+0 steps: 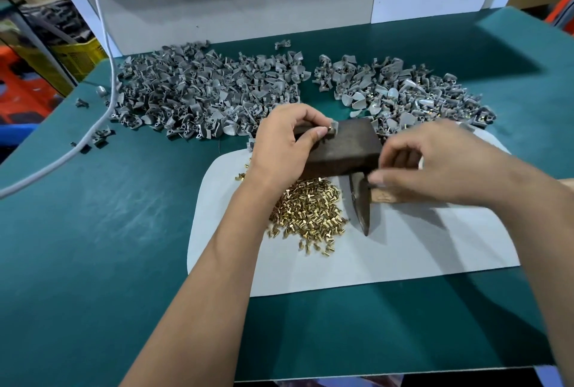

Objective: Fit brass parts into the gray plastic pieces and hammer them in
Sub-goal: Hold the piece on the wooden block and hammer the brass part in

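Pinching gray piece [331, 129] on block [341, 147] — left hand [285, 144]; right hand [435, 163] fingers [377, 178] curled at hammer [362, 200] — grip unclear.

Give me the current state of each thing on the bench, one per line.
left hand: pinches a gray piece with brass part on the dark block.
right hand: blurred, at the hammer, which lies on the white mat.
brass parts: loose heap.
gray pieces: two piles.

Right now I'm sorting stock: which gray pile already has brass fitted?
The right-hand gray pile, behind the right hand: brass glints among its pieces. The larger left pile shows only plain gray.
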A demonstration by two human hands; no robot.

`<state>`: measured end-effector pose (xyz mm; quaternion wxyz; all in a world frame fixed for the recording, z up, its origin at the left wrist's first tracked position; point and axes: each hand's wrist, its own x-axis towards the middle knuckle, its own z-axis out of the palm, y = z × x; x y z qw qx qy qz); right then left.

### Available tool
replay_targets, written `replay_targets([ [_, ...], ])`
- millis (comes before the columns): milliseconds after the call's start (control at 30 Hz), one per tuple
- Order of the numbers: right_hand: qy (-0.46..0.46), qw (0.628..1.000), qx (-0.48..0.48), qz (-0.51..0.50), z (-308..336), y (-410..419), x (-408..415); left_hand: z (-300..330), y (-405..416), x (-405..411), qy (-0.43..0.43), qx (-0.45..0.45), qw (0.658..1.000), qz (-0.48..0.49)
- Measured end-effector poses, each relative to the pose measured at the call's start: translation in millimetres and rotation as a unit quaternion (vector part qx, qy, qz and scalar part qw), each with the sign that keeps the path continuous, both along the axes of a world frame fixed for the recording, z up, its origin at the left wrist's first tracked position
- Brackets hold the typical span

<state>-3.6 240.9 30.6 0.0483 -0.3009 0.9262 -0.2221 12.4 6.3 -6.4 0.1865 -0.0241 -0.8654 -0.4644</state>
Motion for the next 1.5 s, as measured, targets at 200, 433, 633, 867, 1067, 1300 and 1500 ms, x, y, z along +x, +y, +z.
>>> replay_targets([
  [200,-0.042,0.995,0.086,0.022,-8,2,8,2,-2,0,-0.003,-0.006,1.000,-0.013],
  [433,-0.182,0.981,0.019,0.058,13,6,9,4,-4,3,-0.020,-0.005,0.999,-0.037],
  [633,-0.070,0.992,-0.095,0.034,30,-3,7,7,-4,7,-0.048,0.051,0.997,-0.037],
  [867,0.056,0.997,-0.022,-0.046,21,-31,-2,2,2,3,-0.064,0.060,0.996,-0.031],
  [1067,0.204,0.960,-0.170,-0.089,31,-34,-5,3,1,3,-0.091,0.090,0.991,-0.033],
  [1300,0.173,0.981,0.029,-0.087,22,-37,-3,6,3,4,-0.106,0.118,0.987,-0.025],
  [1500,0.170,0.981,0.004,-0.095,18,-44,2,7,3,6,-0.109,0.122,0.986,-0.021],
])
